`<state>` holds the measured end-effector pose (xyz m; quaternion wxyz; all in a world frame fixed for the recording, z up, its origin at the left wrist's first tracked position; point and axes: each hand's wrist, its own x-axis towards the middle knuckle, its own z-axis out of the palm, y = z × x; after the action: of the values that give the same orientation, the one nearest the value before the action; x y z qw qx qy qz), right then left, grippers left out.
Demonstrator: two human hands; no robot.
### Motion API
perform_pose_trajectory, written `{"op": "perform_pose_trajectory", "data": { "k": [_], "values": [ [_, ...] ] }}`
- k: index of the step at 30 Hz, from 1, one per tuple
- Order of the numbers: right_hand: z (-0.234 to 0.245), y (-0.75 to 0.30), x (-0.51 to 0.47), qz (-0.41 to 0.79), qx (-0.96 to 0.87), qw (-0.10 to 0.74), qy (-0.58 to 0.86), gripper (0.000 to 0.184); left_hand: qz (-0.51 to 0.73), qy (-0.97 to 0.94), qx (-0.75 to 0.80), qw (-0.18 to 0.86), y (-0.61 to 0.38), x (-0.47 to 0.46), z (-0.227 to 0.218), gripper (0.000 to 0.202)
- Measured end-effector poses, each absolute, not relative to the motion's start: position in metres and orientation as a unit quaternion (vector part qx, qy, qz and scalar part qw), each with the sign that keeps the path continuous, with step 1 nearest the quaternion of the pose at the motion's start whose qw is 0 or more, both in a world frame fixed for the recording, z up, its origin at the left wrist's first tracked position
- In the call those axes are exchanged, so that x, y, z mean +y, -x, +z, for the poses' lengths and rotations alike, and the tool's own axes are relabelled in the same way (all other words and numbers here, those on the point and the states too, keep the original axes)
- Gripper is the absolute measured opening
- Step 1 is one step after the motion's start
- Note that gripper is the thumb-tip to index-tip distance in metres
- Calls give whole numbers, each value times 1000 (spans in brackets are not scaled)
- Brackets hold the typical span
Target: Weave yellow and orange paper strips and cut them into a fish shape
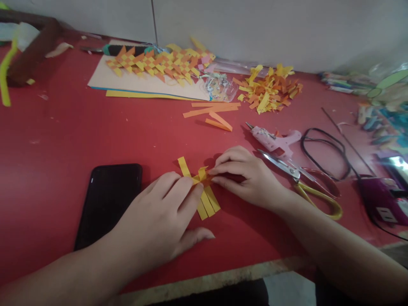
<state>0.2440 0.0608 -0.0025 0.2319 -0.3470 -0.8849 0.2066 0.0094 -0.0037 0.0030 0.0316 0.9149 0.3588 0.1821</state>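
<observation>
Several yellow paper strips (pixel 208 202), partly woven together with a bit of orange, lie on the red tabletop in front of me. My left hand (pixel 165 208) holds them down at their left side with its fingertips, its thumb stretched out apart from them. At the right edge of the weave, my right hand (pixel 245 176) pinches a small strip end between thumb and fingers. One yellow strip (pixel 184 165) sticks up and away to the upper left. The fingertips hide part of the weave.
A black phone (pixel 110 204) lies left of my left hand. Scissors (pixel 302 180) and a pink glue gun (pixel 276 139) lie right. Behind are loose orange strips (pixel 212 111), a heap of paper pieces (pixel 267 91) and a woven orange-yellow chain (pixel 156 63) on cardboard (pixel 105 78).
</observation>
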Motion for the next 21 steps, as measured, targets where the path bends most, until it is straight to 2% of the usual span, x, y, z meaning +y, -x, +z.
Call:
{"op": "perform_pose_trajectory", "data": {
  "k": [13,21],
  "values": [
    [-1,-245,62,207,-886,222,351,9,181,-915,358,31,-10,-3,4,60],
    [-1,-249,65,246,-866,214,379,22,181,-915,359,28,-9,-2,2,61]
  ]
}}
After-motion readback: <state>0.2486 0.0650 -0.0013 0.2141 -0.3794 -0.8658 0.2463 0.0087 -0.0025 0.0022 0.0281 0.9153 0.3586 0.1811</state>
